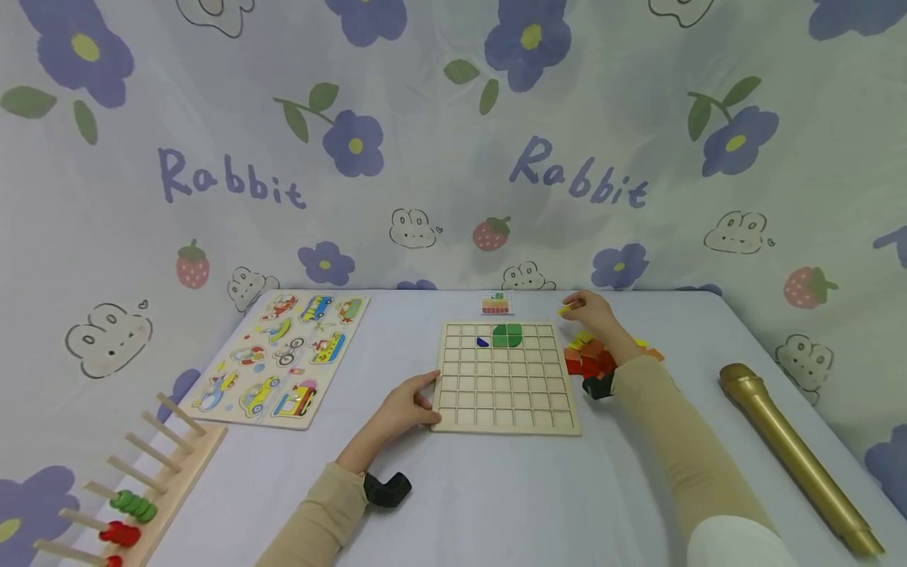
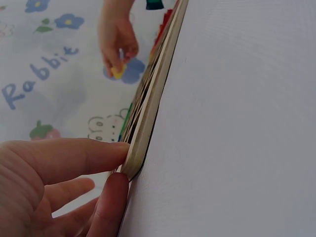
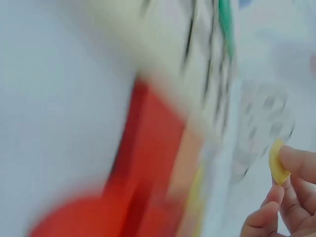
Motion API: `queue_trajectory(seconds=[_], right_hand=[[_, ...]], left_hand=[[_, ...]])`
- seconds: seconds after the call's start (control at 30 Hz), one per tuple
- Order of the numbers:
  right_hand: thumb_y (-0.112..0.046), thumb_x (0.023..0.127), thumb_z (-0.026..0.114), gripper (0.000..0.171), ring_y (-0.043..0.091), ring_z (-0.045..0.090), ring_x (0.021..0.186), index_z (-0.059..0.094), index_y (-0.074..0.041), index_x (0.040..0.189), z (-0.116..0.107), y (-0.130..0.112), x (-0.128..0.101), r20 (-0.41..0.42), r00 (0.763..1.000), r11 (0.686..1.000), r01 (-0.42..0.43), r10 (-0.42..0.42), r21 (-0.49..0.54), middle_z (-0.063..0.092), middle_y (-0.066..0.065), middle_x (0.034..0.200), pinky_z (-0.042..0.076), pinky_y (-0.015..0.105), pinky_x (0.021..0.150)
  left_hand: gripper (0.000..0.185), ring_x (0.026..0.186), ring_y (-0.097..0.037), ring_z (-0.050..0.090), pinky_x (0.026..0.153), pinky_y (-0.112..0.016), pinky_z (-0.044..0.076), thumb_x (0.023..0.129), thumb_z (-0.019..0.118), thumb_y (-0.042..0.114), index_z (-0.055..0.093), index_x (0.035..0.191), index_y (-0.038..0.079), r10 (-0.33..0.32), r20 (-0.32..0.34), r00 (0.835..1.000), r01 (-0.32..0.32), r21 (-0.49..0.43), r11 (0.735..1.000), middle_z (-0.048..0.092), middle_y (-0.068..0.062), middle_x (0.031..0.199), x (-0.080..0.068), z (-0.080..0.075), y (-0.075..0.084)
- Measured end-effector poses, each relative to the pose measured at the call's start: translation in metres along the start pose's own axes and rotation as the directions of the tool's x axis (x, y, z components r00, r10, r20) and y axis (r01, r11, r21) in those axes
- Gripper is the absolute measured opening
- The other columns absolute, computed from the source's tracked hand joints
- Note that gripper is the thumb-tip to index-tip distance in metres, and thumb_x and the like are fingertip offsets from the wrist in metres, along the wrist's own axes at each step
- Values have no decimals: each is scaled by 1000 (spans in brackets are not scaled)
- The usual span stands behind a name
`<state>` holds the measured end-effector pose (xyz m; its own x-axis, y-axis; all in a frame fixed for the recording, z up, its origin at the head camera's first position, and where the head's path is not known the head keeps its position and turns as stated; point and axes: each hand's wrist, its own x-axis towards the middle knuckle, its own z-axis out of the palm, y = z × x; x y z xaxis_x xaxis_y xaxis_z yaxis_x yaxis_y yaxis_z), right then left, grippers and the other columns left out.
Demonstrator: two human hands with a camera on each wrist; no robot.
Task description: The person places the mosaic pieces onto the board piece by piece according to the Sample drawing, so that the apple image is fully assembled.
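Note:
A square wooden grid board (image 1: 506,378) lies on the table, with a green piece (image 1: 507,335) formed of rounded quarters and a small dark blue piece (image 1: 483,342) on its far rows. My left hand (image 1: 402,408) grips the board's left edge by the near corner, thumb and finger at the rim (image 2: 143,133). Beyond the board's far right corner, my right hand (image 1: 594,312) pinches a small yellow piece (image 3: 277,163) with a curved edge between thumb and fingertip. Below that hand is a heap of red, orange and yellow pieces (image 1: 591,356), partly hidden by the right forearm.
Behind the board lies a small pattern card (image 1: 497,303). To the left are a picture puzzle board (image 1: 283,358) with vehicles and a wooden peg rack (image 1: 177,472) with green and red beads. A gold microphone (image 1: 797,453) lies along the right side. A printed cloth (image 1: 453,157) hangs behind.

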<state>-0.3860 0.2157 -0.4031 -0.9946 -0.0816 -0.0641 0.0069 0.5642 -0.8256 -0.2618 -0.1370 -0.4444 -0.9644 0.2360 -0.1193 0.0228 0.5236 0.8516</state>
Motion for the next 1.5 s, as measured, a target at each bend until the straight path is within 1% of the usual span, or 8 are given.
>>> queue_trajectory(seconds=[0.17, 0.27, 0.33, 0.47, 0.63, 0.87, 1.07, 1.5], right_hand=[[-11, 91, 55, 36, 34, 40, 121, 54, 3, 125, 30, -30, 4, 95, 995, 992, 13, -26, 129, 44, 20, 133, 34, 48, 99], [-13, 91, 55, 35, 30, 47, 109, 55, 3, 123, 51, -44, 4, 141, 990, 983, -3, -24, 186, 49, 17, 129, 39, 44, 92], [-14, 90, 57, 35, 24, 50, 87, 56, 3, 121, 65, -52, 3, 164, 986, 975, -14, -23, 222, 53, 15, 123, 42, 38, 79], [-10, 89, 59, 33, 14, 39, 63, 57, 6, 118, 89, -72, -7, 234, 972, 949, -53, -23, 312, 57, 9, 110, 36, 33, 64], [-3, 86, 60, 33, 17, 53, 70, 55, 7, 118, 117, -87, -11, 291, 956, 932, -64, -46, 356, 60, 9, 95, 42, 32, 66], [-5, 79, 69, 20, 16, 59, 69, 66, -2, 98, 147, -86, 0, 253, 964, 994, 54, -75, 92, 61, 5, 83, 50, 29, 67], [-11, 76, 74, 9, 12, 55, 70, 68, -10, 82, 156, -87, 3, 226, 962, 965, 192, -150, -177, 63, 0, 77, 42, 25, 63], [-12, 82, 68, 10, 18, 59, 81, 72, -9, 91, 156, -89, -3, 281, 945, 929, 246, -167, -277, 65, 4, 88, 46, 32, 72]], left_hand=[[76, 68, -15, 50, 56, -27, 43, 68, 75, 0, 44, 138, 7, 0, 0, 1000, 0, -5, 1000, 54, -7, 76, 1, -1, 0], [77, 67, -15, 49, 56, -27, 43, 68, 75, 0, 44, 138, 7, -1, 5, 1000, 2, -11, 1000, 54, -7, 76, 2, -1, -1], [77, 67, -15, 49, 56, -27, 43, 68, 75, 0, 44, 138, 8, -3, 4, 1000, 3, -7, 1000, 54, -6, 76, 2, -2, -2], [77, 67, -15, 49, 56, -27, 43, 68, 75, 1, 44, 138, 8, -1, 0, 1000, 1, 8, 1000, 54, -6, 76, 2, -2, -3], [76, 67, -15, 50, 56, -27, 43, 68, 75, 1, 44, 138, 8, 10, 12, 1000, -11, 11, 1000, 55, -6, 76, 2, -2, -1], [76, 66, -14, 50, 55, -26, 43, 69, 75, 2, 44, 137, 5, 33, 32, 999, -33, 5, 999, 55, -5, 75, 1, -2, 1], [76, 66, -14, 50, 56, -27, 43, 69, 75, 2, 44, 138, 6, 32, 29, 999, -32, -4, 999, 55, -5, 76, 1, -3, 0], [75, 67, -14, 51, 56, -26, 43, 68, 75, 2, 44, 137, 6, 32, 27, 999, -33, 5, 999, 56, -5, 78, -1, -4, -1]])
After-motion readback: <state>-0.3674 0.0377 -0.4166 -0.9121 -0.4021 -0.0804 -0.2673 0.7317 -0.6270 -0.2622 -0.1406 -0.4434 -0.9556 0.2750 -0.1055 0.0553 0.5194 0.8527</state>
